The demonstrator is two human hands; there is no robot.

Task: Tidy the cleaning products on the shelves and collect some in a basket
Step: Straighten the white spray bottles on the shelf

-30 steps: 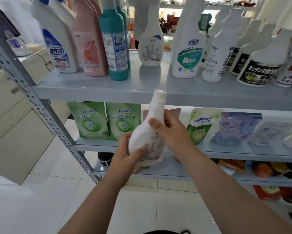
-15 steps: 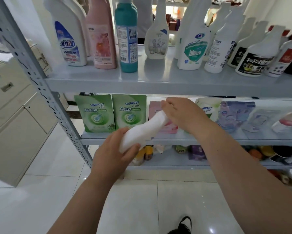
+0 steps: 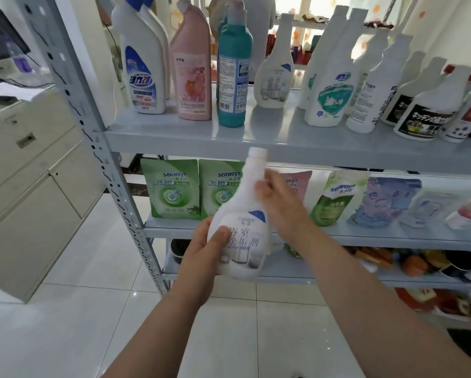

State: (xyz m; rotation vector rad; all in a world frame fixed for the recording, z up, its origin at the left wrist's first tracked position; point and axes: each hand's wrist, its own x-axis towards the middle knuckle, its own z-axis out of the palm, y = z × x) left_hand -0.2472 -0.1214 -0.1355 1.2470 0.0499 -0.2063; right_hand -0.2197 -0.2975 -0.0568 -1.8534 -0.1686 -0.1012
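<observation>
A white cleaner bottle (image 3: pixel 242 227) with a blue corner mark and grey lettering stands nearly upright in front of the shelves. My left hand (image 3: pixel 201 249) grips its lower body, thumb across the label. My right hand (image 3: pixel 280 205) is blurred beside the bottle's neck, fingers loose and not wrapped round it. A matching white bottle (image 3: pixel 275 77) stands on the top shelf (image 3: pixel 283 143) between a teal bottle (image 3: pixel 233 77) and several white spray bottles (image 3: pixel 332 91). No basket is in view.
A pink bottle (image 3: pixel 193 75) and a white-and-blue bottle (image 3: pixel 144 72) stand at the shelf's left. Green refill pouches (image 3: pixel 171 189) line the middle shelf (image 3: pixel 365 233). The grey perforated post (image 3: pixel 100 148) runs down the left, with a beige cabinet (image 3: pixel 24 186) beyond it.
The bottle went from lying tilted, gripped at both ends, to upright. My right hand let go of its top and sits beside the neck; my left hand still holds the body.
</observation>
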